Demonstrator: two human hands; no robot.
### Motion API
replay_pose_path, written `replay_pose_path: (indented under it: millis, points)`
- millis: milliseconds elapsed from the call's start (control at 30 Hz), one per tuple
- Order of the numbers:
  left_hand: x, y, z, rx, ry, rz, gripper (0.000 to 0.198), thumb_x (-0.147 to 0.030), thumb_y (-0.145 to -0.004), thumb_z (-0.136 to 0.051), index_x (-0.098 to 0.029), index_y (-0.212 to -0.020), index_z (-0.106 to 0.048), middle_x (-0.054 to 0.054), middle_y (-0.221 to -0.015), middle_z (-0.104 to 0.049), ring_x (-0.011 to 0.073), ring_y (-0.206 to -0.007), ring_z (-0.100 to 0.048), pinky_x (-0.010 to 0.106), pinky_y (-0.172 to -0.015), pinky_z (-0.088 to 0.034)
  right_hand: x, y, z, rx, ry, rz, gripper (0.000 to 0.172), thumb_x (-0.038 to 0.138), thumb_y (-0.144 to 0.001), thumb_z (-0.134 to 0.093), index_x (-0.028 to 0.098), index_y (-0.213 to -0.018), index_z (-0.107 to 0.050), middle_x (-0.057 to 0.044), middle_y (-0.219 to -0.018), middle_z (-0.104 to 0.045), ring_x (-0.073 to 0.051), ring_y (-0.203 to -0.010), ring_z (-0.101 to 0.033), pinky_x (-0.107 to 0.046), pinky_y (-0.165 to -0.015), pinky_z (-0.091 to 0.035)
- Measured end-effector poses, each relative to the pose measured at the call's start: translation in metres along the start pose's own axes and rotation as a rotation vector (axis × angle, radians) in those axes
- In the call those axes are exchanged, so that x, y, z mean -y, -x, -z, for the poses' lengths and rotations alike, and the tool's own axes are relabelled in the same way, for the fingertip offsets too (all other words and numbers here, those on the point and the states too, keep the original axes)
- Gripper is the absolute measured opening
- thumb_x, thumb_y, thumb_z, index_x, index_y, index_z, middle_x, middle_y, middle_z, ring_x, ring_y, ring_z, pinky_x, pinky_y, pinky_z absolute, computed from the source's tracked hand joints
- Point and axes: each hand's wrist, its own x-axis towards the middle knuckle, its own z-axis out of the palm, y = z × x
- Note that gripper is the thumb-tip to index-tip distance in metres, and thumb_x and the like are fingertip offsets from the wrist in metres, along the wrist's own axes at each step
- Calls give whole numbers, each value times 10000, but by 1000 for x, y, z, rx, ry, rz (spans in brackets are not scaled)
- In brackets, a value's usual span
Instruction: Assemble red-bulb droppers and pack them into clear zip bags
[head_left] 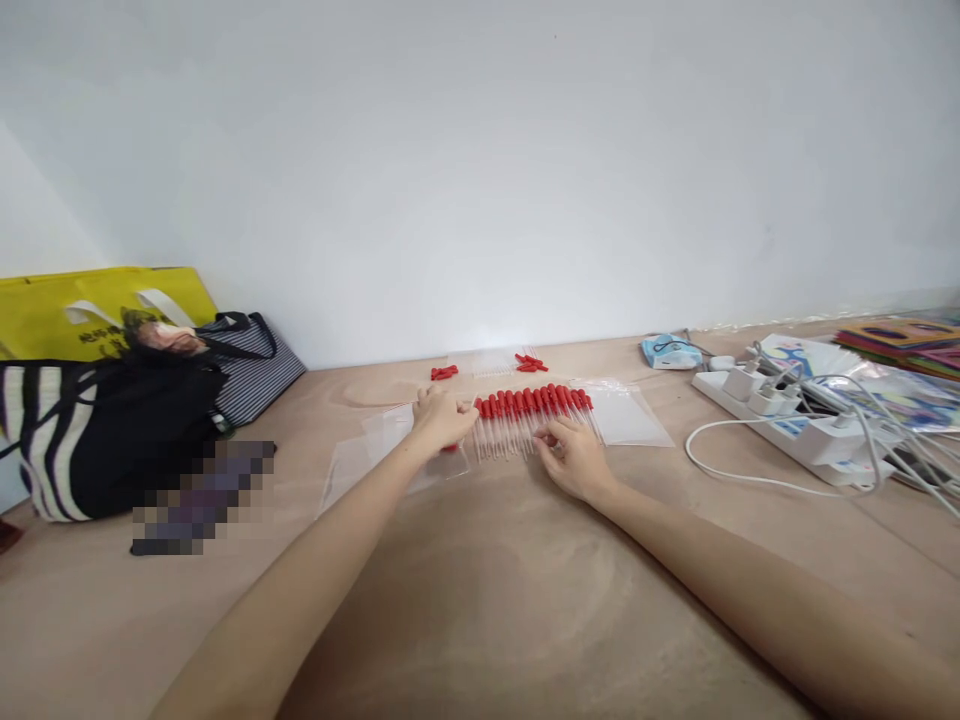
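A row of clear, thin droppers with red rubber bulbs [525, 402] lies side by side on the table, bulbs toward the wall and tips toward me. At the row's left end is my left hand [441, 418], its fingers curled; whatever they hold is hidden. My right hand [574, 457] rests by the lower right part of the row, thumb and fingers closed near the clear stems. I cannot make out what is pinched there. Partly beneath my left hand and forearm lie clear plastic bags [352, 462]. Another clear bag [634, 415] lies right of the row.
Small piles of red bulbs [444, 373] lie near the wall behind the row, beside clear stems [491, 362]. On the right are a power strip [795, 425] with chargers and cables, and a blue mask [671, 351]. Bags [112, 430] and a blurred-out dark object [202, 500] occupy the left.
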Motion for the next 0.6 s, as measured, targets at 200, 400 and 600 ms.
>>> replay_pose_path:
  millis: [200, 400, 600]
  points:
    - [-11, 77, -9, -69, 242, -406, 88, -188, -732, -505, -176, -658, -550, 36, -835, -509, 195, -859, -467, 355, -788, -405, 45, 12, -7, 171, -733, -207, 322, 464, -742, -486, 173, -776, -622, -25, -755, -624, -151, -712, -543, -275, -647, -412]
    - [5, 87, -18, -40, 256, -396, 145, -319, -770, -525, -184, -786, -577, 48, -883, -524, 202, -890, -491, 350, -801, -408, 50, 16, -13, 62, -837, -350, 340, 507, -727, -486, 179, -641, -514, 17, -607, -510, -96, -528, -467, -233, -529, -394]
    - [45, 35, -3, -24, -7, -35, 155, -307, -788, -471, -195, -812, -575, 38, -838, -620, 211, -854, -553, 310, -737, -405, 20, 4, -13, -68, -693, -304, 307, 490, -797, -381, 203, -785, -487, 55, -530, -400, -97, -454, -387, -223, -459, -339]
